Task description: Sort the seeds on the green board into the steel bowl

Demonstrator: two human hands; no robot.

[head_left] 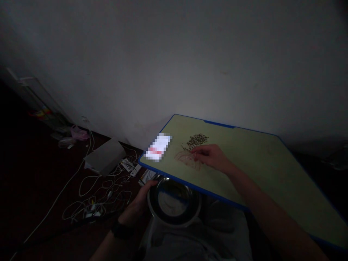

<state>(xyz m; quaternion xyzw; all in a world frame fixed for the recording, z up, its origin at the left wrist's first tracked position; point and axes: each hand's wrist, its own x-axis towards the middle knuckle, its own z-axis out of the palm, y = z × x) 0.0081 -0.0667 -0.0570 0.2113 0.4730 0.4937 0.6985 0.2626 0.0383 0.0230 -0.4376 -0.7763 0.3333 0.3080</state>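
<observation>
From here I can't tell whether the right grip [213, 156] pinches anything; its fingertips are too dim beside the dark grains [198, 139], each too small for me to identify. The left grip [143, 195] has fingers hidden behind the metal bowl [169, 219], part of whose far rim I lose under the desk [250, 156]. Blocky pixels mask the bright rectangle [158, 146]. The bottom edge cuts both forearms [268, 206]; the right edge clips the desk's near corner.
</observation>
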